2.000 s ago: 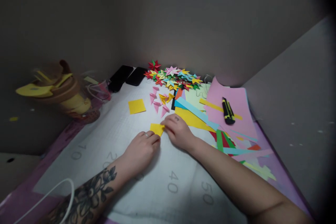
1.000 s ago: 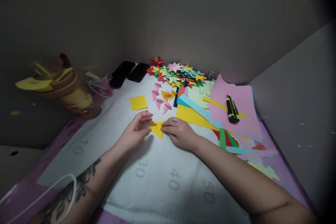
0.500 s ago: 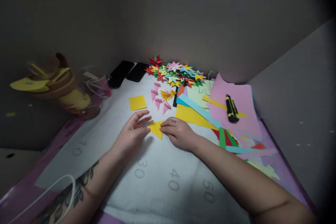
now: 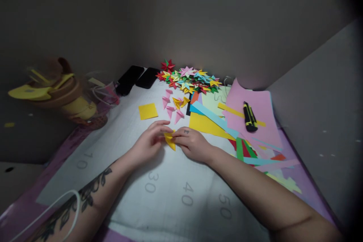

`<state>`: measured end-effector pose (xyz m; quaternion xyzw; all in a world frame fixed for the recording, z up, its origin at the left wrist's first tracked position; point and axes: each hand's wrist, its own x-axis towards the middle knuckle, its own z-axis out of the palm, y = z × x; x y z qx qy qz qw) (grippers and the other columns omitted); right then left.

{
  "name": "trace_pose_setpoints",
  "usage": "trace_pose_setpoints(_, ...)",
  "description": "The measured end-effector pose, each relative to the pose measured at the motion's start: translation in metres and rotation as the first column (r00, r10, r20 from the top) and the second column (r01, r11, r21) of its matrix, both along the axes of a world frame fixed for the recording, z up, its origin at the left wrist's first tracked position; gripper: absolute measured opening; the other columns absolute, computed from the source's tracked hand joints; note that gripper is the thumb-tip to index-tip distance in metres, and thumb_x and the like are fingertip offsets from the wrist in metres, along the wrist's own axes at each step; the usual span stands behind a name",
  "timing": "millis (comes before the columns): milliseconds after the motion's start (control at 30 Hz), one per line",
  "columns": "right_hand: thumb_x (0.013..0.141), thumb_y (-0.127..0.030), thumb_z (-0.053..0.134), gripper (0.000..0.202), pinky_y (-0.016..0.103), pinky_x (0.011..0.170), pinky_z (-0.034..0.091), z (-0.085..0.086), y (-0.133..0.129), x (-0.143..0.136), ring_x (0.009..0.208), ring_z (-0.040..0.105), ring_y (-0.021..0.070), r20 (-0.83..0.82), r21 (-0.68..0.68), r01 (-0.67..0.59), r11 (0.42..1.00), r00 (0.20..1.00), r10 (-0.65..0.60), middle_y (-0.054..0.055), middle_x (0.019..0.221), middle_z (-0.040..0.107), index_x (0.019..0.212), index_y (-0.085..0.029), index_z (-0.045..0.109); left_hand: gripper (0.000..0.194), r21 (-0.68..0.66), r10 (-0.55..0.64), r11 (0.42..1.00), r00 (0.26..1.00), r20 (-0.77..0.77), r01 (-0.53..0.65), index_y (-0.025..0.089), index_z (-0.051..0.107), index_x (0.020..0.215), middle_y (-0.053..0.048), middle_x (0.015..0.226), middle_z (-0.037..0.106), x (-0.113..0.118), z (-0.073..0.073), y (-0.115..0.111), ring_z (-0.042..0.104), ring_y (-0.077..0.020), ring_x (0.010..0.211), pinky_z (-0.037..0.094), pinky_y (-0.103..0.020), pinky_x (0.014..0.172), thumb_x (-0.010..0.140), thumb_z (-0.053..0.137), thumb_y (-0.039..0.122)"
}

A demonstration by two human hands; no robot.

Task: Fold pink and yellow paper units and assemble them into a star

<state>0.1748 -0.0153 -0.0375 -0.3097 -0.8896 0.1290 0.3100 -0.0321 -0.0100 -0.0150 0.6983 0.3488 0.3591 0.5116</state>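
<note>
Between my hands lies a small folded piece of yellow paper (image 4: 170, 142), its pointed corner toward me on the white mat (image 4: 127, 196). My right hand (image 4: 193, 143) pinches its right side with fingers together. My left hand (image 4: 151, 140) curls over its left side, thumb and fingertips closed on the paper's edge. Beyond my left hand lies a flat yellow paper square (image 4: 148, 111). Several folded pink paper pieces (image 4: 170, 111) and a few folded yellow ones (image 4: 180, 102) sit just past my fingers.
Multicoloured paper stars (image 4: 190, 79) are heaped at the back. Paper strips and sheets cover the right, with a black and yellow utility knife (image 4: 250, 117) on pink paper (image 4: 263, 102). Two black phones (image 4: 147, 78) and a plant pot (image 4: 62, 94) stand left. A white cable (image 4: 78, 204) crosses my left forearm.
My left hand has moved right and closed in on the yellow paper. The paper's left part is now folded over, so it looks narrower. My right hand has stayed in place.
</note>
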Motion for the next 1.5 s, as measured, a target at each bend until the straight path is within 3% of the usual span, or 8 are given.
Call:
trace_pose_setpoints(67,0.078,-0.004,0.048,0.029,0.035,0.077,0.053,0.000,0.000,0.000,0.091,0.060,0.0201,0.004,-0.011,-0.005,1.000,1.000,0.005,0.010,0.098,0.069,0.096,-0.017,0.067,0.035,0.209,-0.056,0.973,0.978,-0.202,0.098,0.022,0.063,0.100,-0.008,0.122,0.052,-0.003,-0.002,0.003,0.051,-0.0195,0.114,0.047,-0.036,0.092,0.077,0.046,0.001)
trace_pose_setpoints(133,0.078,-0.004,0.048,0.031,0.036,0.078,0.053,0.000,0.000,0.001,0.092,0.060,0.0201,0.004,-0.017,-0.015,1.000,1.000,0.015,0.009,0.099,0.069,0.098,-0.018,0.066,0.029,0.319,-0.084,0.928,0.940,-0.330,0.195,0.022,0.064,0.099,-0.007,0.114,0.058,-0.005,-0.003,0.005,0.056,-0.0164,0.105,0.046,-0.033,0.092,0.082,0.046,0.005)
trace_pose_setpoints(233,0.078,-0.004,0.049,0.031,0.036,0.079,0.053,0.000,0.000,0.002,0.092,0.059,0.0200,0.009,-0.013,-0.021,1.000,1.000,0.021,0.009,0.099,0.069,0.099,-0.019,0.066,0.019,0.382,-0.120,0.873,0.894,-0.432,0.302,0.021,0.065,0.091,-0.005,0.102,0.064,-0.007,-0.005,0.008,0.059,-0.0140,0.094,0.048,-0.027,0.085,0.087,0.048,0.013)
trace_pose_setpoints(400,0.079,-0.006,0.049,0.030,0.038,0.082,0.050,0.003,-0.002,0.001,0.098,0.058,0.0207,0.072,-0.004,-0.052,0.999,0.996,0.052,0.009,0.101,0.068,0.101,-0.018,0.065,0.018,0.458,-0.071,0.826,0.866,-0.494,0.329,0.019,0.067,0.088,-0.005,0.096,0.066,-0.016,-0.006,0.014,0.061,-0.0142,0.088,0.049,-0.026,0.081,0.088,0.049,0.017)
trace_pose_setpoints(600,0.085,-0.012,0.049,0.025,0.041,0.091,0.044,0.010,-0.004,0.000,0.108,0.054,0.0213,0.189,0.004,-0.165,0.986,0.969,0.162,0.008,0.107,0.067,0.103,-0.020,0.064,0.019,0.435,-0.087,0.829,0.849,-0.522,0.352,0.021,0.069,0.090,-0.006,0.095,0.067,-0.025,-0.004,0.020,0.061,-0.0161,0.088,0.048,-0.029,0.080,0.088,0.049,0.021)
trace_pose_setpoints(867,0.085,-0.011,0.052,0.022,0.036,0.089,0.046,0.009,0.000,0.002,0.102,0.059,0.0175,0.142,-0.071,-0.181,0.981,0.972,0.190,0.006,0.108,0.067,0.096,-0.023,0.067,0.020,0.328,-0.102,0.889,0.835,-0.540,0.321,0.021,0.068,0.087,-0.006,0.092,0.066,-0.022,0.005,0.023,0.058,-0.0174,0.086,0.044,-0.032,0.081,0.087,0.049,0.024)
trace_pose_setpoints(1033,0.082,-0.005,0.048,0.029,0.035,0.089,0.046,0.006,0.001,0.002,0.102,0.061,0.0173,0.100,-0.099,-0.178,0.979,0.977,0.188,0.005,0.106,0.069,0.099,-0.021,0.065,0.019,0.324,-0.034,0.905,0.808,-0.588,0.274,0.018,0.065,0.081,-0.005,0.084,0.062,-0.015,0.007,0.023,0.054,-0.0175,0.082,0.041,-0.031,0.077,0.085,0.047,0.023)
trace_pose_setpoints(1500,0.083,-0.006,0.048,0.031,0.035,0.093,0.042,0.016,0.001,0.006,0.112,0.054,0.0170,0.252,-0.128,-0.205,0.970,0.940,0.232,0.002,0.111,0.066,0.103,-0.024,0.063,0.011,0.320,0.096,0.938,0.782,-0.616,0.137,0.018,0.063,0.071,-0.004,0.078,0.061,-0.002,-0.002,0.025,0.052,-0.0183,0.077,0.038,-0.033,0.076,0.077,0.056,0.024)
